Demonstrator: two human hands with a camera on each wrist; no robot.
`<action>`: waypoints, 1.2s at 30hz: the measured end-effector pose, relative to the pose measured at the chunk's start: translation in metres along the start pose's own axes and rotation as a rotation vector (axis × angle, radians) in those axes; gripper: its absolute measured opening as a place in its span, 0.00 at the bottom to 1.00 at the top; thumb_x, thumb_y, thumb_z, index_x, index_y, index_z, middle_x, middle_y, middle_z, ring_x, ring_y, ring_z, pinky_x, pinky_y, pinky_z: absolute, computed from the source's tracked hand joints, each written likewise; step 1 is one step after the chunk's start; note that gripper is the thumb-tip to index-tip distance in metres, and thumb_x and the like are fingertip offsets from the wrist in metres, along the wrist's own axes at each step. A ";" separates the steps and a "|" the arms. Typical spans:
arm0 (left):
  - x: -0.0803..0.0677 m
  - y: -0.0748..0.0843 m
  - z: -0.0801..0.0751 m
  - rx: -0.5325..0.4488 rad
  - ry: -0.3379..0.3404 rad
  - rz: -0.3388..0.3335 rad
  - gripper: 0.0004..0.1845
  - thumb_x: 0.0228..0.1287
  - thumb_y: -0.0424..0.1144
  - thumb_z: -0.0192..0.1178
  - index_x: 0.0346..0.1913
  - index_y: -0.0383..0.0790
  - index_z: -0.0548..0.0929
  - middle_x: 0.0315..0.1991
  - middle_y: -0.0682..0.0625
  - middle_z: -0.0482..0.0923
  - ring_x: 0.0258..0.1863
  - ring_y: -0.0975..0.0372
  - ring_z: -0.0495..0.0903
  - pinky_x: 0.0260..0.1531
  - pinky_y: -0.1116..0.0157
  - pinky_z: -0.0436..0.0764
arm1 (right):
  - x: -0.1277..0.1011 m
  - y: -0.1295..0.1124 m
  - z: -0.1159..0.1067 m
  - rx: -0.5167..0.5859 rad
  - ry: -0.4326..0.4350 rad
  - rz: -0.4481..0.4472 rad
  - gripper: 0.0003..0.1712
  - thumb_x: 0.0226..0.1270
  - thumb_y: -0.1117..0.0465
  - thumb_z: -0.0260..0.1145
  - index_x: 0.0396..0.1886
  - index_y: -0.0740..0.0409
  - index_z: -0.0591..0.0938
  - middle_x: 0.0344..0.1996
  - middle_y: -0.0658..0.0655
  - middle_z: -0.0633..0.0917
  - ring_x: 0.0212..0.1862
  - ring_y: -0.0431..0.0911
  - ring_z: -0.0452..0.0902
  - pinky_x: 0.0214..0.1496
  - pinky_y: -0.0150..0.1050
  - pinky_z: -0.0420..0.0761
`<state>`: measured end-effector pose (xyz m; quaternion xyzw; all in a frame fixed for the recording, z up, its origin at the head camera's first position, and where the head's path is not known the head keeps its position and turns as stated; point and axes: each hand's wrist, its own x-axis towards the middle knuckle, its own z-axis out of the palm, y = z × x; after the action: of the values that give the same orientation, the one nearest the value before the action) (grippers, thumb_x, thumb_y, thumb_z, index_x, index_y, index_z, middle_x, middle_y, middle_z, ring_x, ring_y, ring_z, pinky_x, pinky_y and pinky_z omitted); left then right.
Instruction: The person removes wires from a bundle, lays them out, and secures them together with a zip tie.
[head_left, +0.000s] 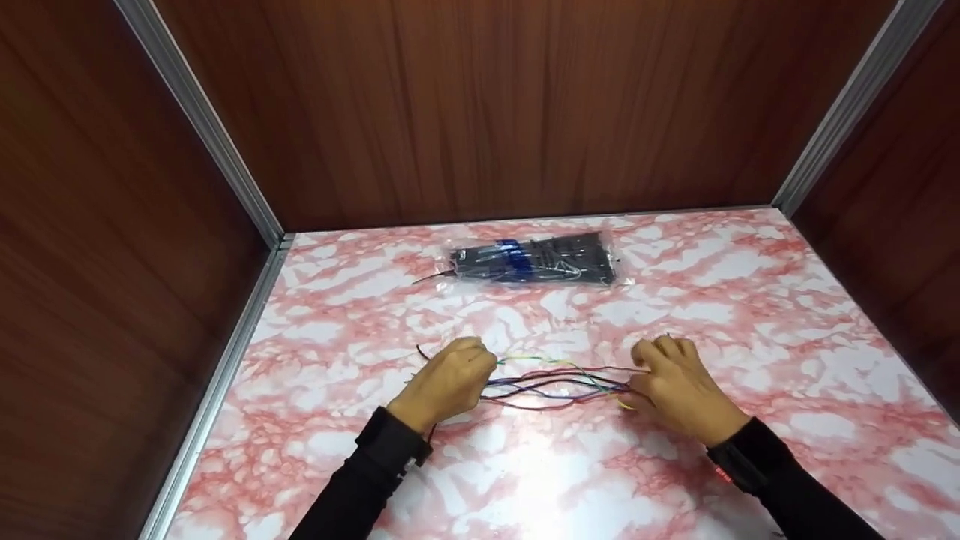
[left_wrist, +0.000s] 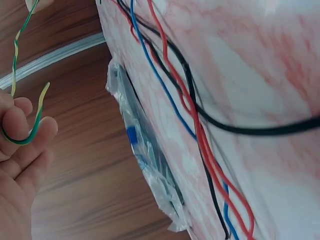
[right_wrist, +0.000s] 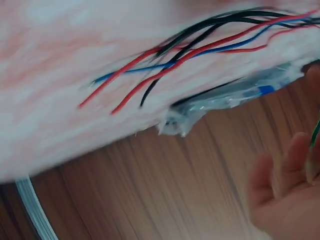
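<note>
Thin green-and-yellow wire (left_wrist: 34, 131) is pinched in my left hand (head_left: 454, 375), its short end curling up past the fingers in the left wrist view. My right hand (head_left: 679, 386) holds the same wire farther along; a green piece (right_wrist: 315, 134) shows between its fingers in the right wrist view. Under and between the hands, several loose wires lie on the table: red wires (right_wrist: 135, 90), blue wire (left_wrist: 153, 66) and black wires (left_wrist: 275, 131). They run roughly side by side, crossing in places. In the head view the hands partly cover both ends of this bundle.
Behind the hands lies a clear plastic bag (head_left: 570, 259) of dark strips with a blue band, one thin black strip (head_left: 431, 277) poking out at its left. Brown wood-look panels (head_left: 487, 112) with metal edging (head_left: 217, 157) enclose the red-and-white marbled table (head_left: 360, 307).
</note>
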<state>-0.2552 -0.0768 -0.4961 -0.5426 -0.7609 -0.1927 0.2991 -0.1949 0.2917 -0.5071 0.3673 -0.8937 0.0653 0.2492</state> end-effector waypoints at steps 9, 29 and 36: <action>-0.008 -0.001 0.002 -0.099 -0.024 -0.075 0.07 0.64 0.25 0.56 0.31 0.39 0.75 0.26 0.52 0.73 0.28 0.62 0.75 0.29 0.68 0.75 | -0.005 -0.007 0.014 0.081 -0.057 -0.115 0.18 0.51 0.53 0.77 0.38 0.54 0.81 0.38 0.50 0.78 0.43 0.50 0.75 0.53 0.50 0.66; -0.026 -0.010 0.004 -0.269 0.072 -0.269 0.04 0.64 0.31 0.61 0.32 0.42 0.82 0.30 0.55 0.80 0.34 0.64 0.76 0.37 0.67 0.75 | -0.025 -0.007 0.013 0.086 -0.021 -0.092 0.22 0.61 0.60 0.64 0.56 0.54 0.80 0.38 0.50 0.82 0.40 0.46 0.80 0.42 0.46 0.78; -0.011 0.004 0.011 -0.825 0.090 -0.382 0.04 0.61 0.28 0.64 0.37 0.37 0.87 0.39 0.44 0.84 0.44 0.52 0.81 0.49 0.60 0.77 | -0.032 0.013 0.013 0.085 -0.002 0.007 0.21 0.55 0.69 0.64 0.50 0.52 0.83 0.31 0.50 0.85 0.27 0.43 0.81 0.22 0.41 0.78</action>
<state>-0.2513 -0.0760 -0.5115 -0.4571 -0.6933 -0.5548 0.0501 -0.1891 0.3173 -0.5333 0.3744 -0.8917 0.1037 0.2321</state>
